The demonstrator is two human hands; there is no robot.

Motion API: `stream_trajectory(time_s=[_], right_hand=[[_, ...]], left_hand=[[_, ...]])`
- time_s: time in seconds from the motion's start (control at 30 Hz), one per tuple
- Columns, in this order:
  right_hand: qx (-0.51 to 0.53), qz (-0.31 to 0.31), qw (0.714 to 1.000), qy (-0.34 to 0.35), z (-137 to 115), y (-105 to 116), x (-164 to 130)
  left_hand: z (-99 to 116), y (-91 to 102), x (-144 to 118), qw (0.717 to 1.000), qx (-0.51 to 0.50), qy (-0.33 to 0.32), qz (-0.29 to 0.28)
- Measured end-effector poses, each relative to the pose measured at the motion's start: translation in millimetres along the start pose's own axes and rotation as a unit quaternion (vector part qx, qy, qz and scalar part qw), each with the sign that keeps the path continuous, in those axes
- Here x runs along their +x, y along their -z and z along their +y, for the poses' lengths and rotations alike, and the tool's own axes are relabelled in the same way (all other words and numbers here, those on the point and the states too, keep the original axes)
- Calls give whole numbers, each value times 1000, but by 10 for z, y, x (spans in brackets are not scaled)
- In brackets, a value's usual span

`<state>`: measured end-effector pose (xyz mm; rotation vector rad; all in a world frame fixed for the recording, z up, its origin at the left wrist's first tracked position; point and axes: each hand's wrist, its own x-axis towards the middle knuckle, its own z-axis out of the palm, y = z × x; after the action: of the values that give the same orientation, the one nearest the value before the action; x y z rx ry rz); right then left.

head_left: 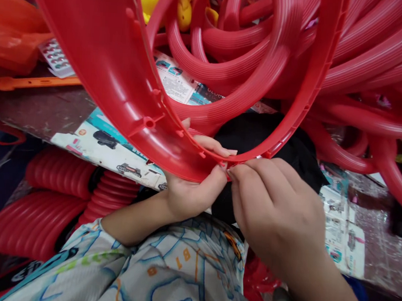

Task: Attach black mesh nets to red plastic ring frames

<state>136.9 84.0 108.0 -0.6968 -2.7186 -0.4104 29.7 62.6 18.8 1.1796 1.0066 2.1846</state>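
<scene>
A large red plastic hoop [104, 73] stands up in front of me, its smooth hollow inner side showing small pegs and a round boss. Its narrower, notched right side [304, 100] curves down to the bottom, where both hands meet. My left hand [190, 192] is closed around the lower rim, thumb in front and fingers behind. Close beside it, my right hand [278, 210] pinches the rim with bent fingers and thumb near a small seam. The fingers hide the exact spot they press on.
Ribbed red tubes [225, 71] are heaped behind the hoop. Black cloth [269, 131] and printed cardboard [103, 138] lie on the worktop [31, 108]. At left are an orange strip [39, 83], a blister pack [56, 57] and stacked ribbed red pieces [32, 218]. Something yellow [151, 2] sits at the back.
</scene>
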Motion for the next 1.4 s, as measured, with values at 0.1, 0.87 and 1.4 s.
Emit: stream_trajectory(time_s=[0.1, 0.87, 1.4], right_hand=[[-23, -5, 999, 33, 78, 58, 75], [60, 72, 995, -30, 286, -141, -110], [-20, 71, 997, 20, 118, -107, -167]], left_hand=[[15, 11, -16, 1000, -11, 18, -1], [-37, -31, -40, 998, -43, 19, 50], [-12, -42, -48, 999, -12, 17, 39]])
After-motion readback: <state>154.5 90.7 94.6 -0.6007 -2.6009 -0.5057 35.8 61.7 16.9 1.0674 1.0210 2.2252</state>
